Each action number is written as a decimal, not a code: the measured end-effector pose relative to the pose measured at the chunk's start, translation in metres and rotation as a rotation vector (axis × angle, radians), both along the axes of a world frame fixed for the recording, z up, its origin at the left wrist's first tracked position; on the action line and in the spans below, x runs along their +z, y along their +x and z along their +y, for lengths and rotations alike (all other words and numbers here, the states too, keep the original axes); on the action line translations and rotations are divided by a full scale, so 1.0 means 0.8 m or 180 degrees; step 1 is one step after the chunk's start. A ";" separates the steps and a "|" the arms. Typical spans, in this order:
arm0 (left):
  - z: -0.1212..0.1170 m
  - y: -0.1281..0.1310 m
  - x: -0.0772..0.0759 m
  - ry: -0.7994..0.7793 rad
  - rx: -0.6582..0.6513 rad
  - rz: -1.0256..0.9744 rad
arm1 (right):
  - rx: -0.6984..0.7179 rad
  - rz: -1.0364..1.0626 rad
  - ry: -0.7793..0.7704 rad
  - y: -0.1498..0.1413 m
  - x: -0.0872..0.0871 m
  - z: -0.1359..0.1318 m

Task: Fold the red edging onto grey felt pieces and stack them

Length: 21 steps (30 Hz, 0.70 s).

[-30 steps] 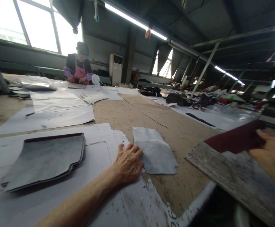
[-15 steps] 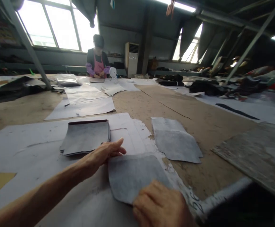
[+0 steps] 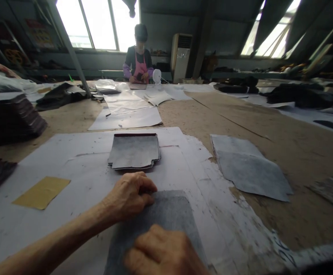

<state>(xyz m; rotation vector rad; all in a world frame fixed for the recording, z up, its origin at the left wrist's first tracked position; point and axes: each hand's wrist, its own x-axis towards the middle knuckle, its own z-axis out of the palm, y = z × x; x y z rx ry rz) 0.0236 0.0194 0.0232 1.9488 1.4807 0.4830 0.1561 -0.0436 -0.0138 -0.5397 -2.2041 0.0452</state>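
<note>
A grey sheet of fabric or leather with a paler strip along its far edge lies in front of me on white paper. My left hand is closed at the sheet's far left corner, thumb and forefinger pinching the edge. Over the sheet's near part is my right hand, its fingers curled in and slightly blurred; whatever they hold, if anything, is hidden. Just beyond my left hand sits a stack of similar grey pieces with a dark red far edge. More grey pieces lie to the right.
White paper covers the near part of the brown tabletop. At left are a yellow card and a tall dark stack. Across the table, a person in a pink apron works near a small white fan.
The view has swung left. My left thumb, stretched out before, is now folded down at the sheet's corner. My right hand has shifted from the sheet's near right edge onto its middle.
</note>
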 end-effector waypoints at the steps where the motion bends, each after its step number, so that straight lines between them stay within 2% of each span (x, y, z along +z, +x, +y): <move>1: -0.001 0.000 -0.003 0.0097 -0.0014 -0.0042 | -0.0079 -0.0023 -0.0150 0.015 0.014 0.011; 4: -0.002 -0.002 -0.010 0.0512 -0.0209 -0.0206 | -0.0599 -0.0493 -0.0525 0.058 0.043 0.046; 6: -0.004 -0.003 -0.015 0.0887 -0.0379 -0.0259 | -0.0739 -0.0970 -0.0681 0.078 0.046 0.065; 9: -0.008 -0.006 -0.021 0.1371 -0.0599 -0.0186 | -0.0628 -0.1361 -0.0741 0.091 0.039 0.079; 14: -0.011 -0.013 -0.026 0.1906 -0.1056 -0.0034 | -0.0446 -0.1177 -0.0358 0.095 0.032 0.077; 21: -0.015 -0.019 -0.024 0.2142 -0.1646 0.0243 | -0.0300 -0.1297 0.0239 0.101 0.023 0.071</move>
